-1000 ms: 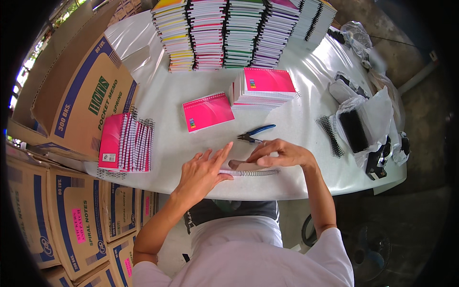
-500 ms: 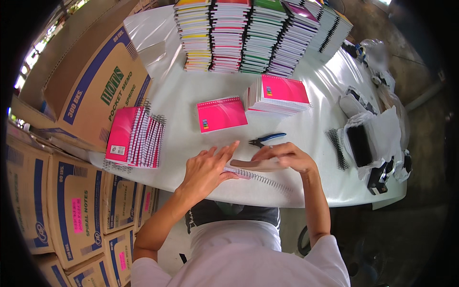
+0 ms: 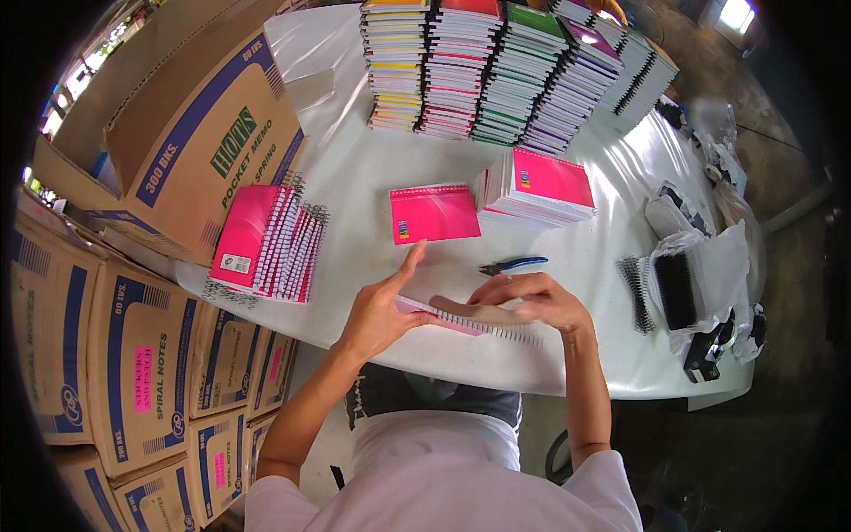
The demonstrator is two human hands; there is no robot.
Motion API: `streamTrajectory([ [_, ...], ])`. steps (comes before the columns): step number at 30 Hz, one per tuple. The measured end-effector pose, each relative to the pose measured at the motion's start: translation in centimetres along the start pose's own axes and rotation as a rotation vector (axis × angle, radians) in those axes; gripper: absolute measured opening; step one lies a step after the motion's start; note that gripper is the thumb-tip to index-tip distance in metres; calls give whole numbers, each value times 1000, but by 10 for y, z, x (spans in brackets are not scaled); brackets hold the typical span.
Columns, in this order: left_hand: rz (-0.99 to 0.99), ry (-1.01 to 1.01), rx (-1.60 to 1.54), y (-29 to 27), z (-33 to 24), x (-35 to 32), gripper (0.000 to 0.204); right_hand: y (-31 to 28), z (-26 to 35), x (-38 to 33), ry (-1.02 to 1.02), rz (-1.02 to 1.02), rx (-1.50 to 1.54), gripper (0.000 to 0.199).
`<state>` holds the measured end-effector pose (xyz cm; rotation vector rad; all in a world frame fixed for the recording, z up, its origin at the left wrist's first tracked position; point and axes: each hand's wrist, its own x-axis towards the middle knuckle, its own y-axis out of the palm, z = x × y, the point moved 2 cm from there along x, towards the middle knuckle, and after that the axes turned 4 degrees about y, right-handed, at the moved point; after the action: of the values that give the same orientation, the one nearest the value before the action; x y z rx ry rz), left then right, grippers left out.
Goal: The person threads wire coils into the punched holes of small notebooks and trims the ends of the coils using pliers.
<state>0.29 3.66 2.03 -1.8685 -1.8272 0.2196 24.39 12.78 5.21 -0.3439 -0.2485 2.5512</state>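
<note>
My left hand [image 3: 377,312] pinches a small memo notebook [image 3: 443,321] at its left end, index finger stretched up and away. A thin wire spiral coil [image 3: 512,335] runs along the notebook's edge and sticks out past its right end. In my right hand [image 3: 542,300] is a tan curved strip [image 3: 470,310], smeared by motion, lying along the coil; its exact kind I cannot make out. Just beyond my right fingers lie blue-handled cutting pliers [image 3: 514,264]. A pink-covered memo pad [image 3: 434,215] lies flat farther off, beside a stack of pink pads [image 3: 551,182].
Coiled pink notebooks [image 3: 266,248] lean by an open carton [image 3: 208,146] at left. Tall notebook stacks [image 3: 461,75] line the back. Black wire coils [image 3: 675,288] in plastic wrapping sit at right. More cartons [image 3: 146,363] are piled left of the white table [image 3: 355,186].
The view has shifted slightly. My left hand's fingers have drawn in, leaving the index finger raised. More of the coil lies along the notebook, with less sticking out at the right.
</note>
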Motion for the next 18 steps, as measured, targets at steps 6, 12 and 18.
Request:
streamTrajectory([
  [6,-51,-35,-226,8,20,-9,105,0,-12,5,-125,27,281,40],
  [12,-87,-54,-295,11,24,-12,104,4,-8,12,-109,2,234,49],
  [18,-105,-74,-401,10,24,-12,106,9,3,23,-79,3,145,41],
])
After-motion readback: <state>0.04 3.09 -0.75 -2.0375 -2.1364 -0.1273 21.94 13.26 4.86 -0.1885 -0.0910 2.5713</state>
